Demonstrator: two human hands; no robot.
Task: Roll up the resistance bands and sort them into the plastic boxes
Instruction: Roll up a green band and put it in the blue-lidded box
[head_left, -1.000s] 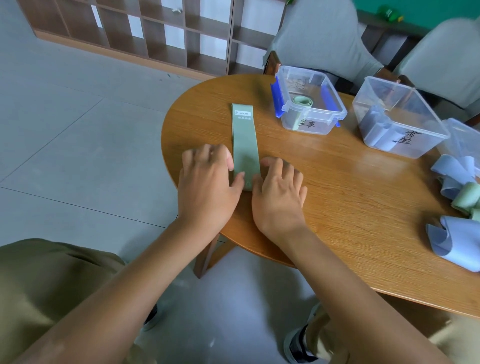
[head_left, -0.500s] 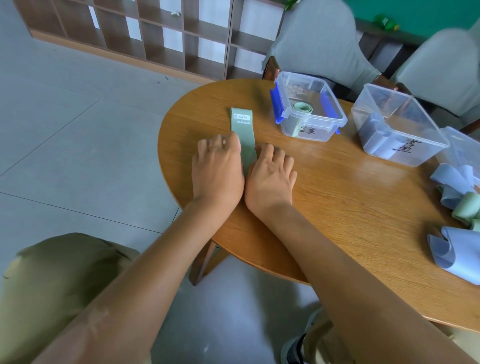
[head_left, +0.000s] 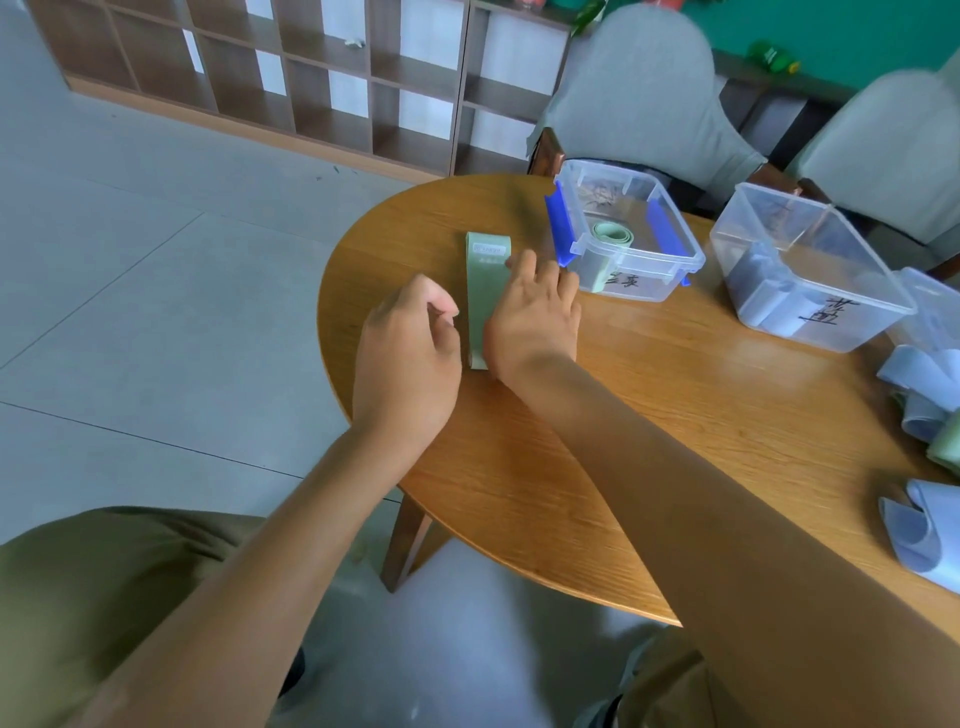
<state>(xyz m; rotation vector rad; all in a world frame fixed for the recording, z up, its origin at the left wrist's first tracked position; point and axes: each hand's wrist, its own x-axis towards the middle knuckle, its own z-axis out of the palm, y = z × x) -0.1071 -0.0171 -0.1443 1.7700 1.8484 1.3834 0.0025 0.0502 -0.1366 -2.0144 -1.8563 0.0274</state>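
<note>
One green roll is already sitting in the blue-latched box (head_left: 626, 239) at upper centre, with pale blue ones in the box (head_left: 810, 270) beside it. The green band (head_left: 485, 296) is lying flat mid-frame, the right hand (head_left: 535, 317) pressing it with straight fingers, the left hand (head_left: 410, 358) hovering loosely curled. Several loose bands (head_left: 924, 395) are waiting at the right edge.

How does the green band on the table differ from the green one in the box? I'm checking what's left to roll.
The green band on the table lies flat and stretched out; the green band in the box is coiled into a roll. The first lies between the left hand and right hand; the second sits untouched in the blue-latched box. Both are pale green.
</note>
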